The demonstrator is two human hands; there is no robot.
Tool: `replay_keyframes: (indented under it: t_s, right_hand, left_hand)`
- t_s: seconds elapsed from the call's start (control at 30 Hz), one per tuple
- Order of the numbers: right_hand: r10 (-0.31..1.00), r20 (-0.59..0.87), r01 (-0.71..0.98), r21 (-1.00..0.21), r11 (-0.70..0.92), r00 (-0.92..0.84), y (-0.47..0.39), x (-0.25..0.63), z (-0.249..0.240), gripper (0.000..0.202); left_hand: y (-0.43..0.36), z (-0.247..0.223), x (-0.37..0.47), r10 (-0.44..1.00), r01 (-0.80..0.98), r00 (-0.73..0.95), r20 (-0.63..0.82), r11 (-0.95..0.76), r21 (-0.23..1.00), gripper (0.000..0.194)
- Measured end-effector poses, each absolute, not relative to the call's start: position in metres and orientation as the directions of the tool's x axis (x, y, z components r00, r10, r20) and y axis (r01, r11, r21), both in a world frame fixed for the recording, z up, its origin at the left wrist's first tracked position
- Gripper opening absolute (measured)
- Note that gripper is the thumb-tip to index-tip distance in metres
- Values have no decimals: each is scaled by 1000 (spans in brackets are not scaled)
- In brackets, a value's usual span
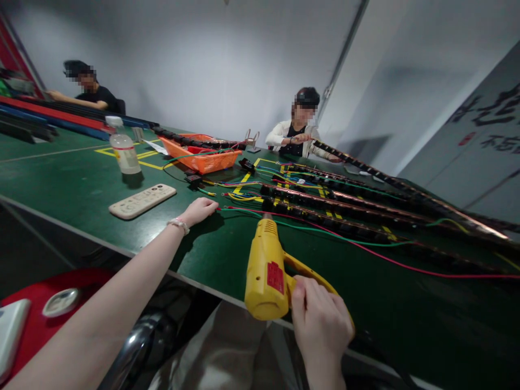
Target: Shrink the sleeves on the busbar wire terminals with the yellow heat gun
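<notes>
Head view: your right hand (pixel 323 311) is wrapped around the handle of a yellow heat gun (pixel 264 271), its fingers closed on the grip. The heat gun is held over the near edge of the green table (pixel 81 181), nozzle pointing away from you toward the wires; you cannot tell from here whether the nozzle touches anything. Your left hand (pixel 200 211), with a bracelet (pixel 179 225) at the wrist, is low over the tabletop, fingertips pinched together at the near ends of a red wire (pixel 447 275) and a green wire (pixel 345 238). Both wires run rightward from your fingers, passing just beyond the nozzle.

Ahead and to your right, long black-and-copper strips (pixel 345 203) lie side by side across yellow tape markings (pixel 244 181). To the left of your left hand is a beige-cased phone (pixel 142 201), and beyond that a capped bottle (pixel 124 154) stands upright. An orange basket (pixel 211 161) sits farther back with another dark strip laid across it. Across the table, a co-worker in a white jacket (pixel 280 135) handles one raised strip; another person in black (pixel 97 98) sits at far left.
</notes>
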State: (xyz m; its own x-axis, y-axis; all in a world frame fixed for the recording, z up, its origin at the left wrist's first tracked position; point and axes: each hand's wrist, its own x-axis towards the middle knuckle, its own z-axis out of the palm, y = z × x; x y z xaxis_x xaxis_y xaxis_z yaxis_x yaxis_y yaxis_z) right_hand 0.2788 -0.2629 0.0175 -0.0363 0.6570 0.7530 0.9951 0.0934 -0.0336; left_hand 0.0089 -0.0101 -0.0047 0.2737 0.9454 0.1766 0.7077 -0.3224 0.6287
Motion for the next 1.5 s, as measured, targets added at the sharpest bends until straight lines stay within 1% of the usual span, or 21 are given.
replay_keyframes:
  t_s: [0.37,0.57,0.67,0.83,1.03,1.23,1.33,1.5]
  right_hand:
    - [657,754,996,55,-75,8,-286,325,21,34]
    - [663,747,994,98,-49,-42,-292,338,17,32]
    - [694,719,993,103,-54,-37,-292,337,18,31]
    - [743,665,993,115,1,-78,-295,340,20,31]
    - [747,660,997,63,53,-82,-295,323,21,36]
    - [786,606,990,14,140,-119,-287,293,21,27]
    - [801,581,980,-29,197,-144,-282,277,22,30]
    - [819,547,952,-121,282,-174,-269,246,24,29]
  left_hand:
    - [-9,-6,8,950,698,267,161,-306,647,47]
    - [-11,-4,9,952,693,257,166,-301,654,47]
    - [-11,-3,9,953,682,250,170,-298,668,47]
    - [-10,-3,9,954,689,245,173,-297,661,47]
    - [-12,-1,11,954,708,245,172,-297,641,47]
    - [-12,-2,11,955,709,242,174,-296,640,46]
    - [-11,-3,11,951,712,247,185,-307,631,45]
    - [-11,-3,12,955,710,231,187,-297,639,45]
